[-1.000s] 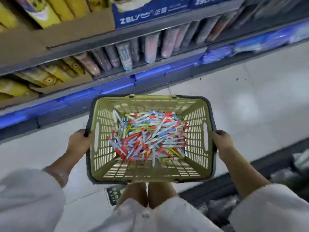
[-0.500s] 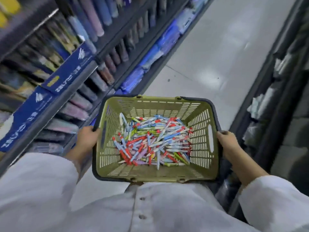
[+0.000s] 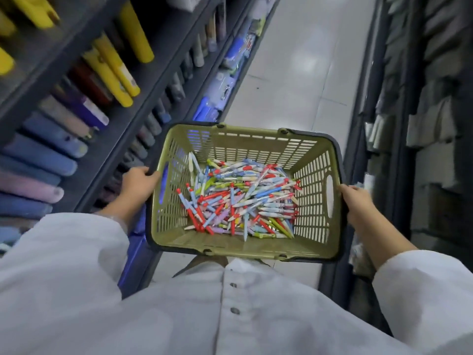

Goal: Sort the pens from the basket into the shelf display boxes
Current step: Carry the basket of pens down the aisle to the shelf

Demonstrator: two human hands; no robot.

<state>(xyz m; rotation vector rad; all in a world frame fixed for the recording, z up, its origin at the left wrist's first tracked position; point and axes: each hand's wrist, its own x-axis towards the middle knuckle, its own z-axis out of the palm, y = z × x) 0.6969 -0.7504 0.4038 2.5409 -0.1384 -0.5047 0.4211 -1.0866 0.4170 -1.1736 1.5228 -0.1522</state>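
Both hands, left [image 3: 139, 181] and right [image 3: 357, 202], are gripping opposite rims of the basket [image 3: 238, 245] at waist height. The pens [image 3: 242, 199] are lying heaped inside (none sorted yet, I judge). Shelves [image 3: 143, 80] are running alongside; display boxes aren't identifiable.

No text, label or number is legible anywhere; the packages on the shelves are too blurred.

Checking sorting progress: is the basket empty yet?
No. A pile of pens covers the floor of the basket, held by both hands.
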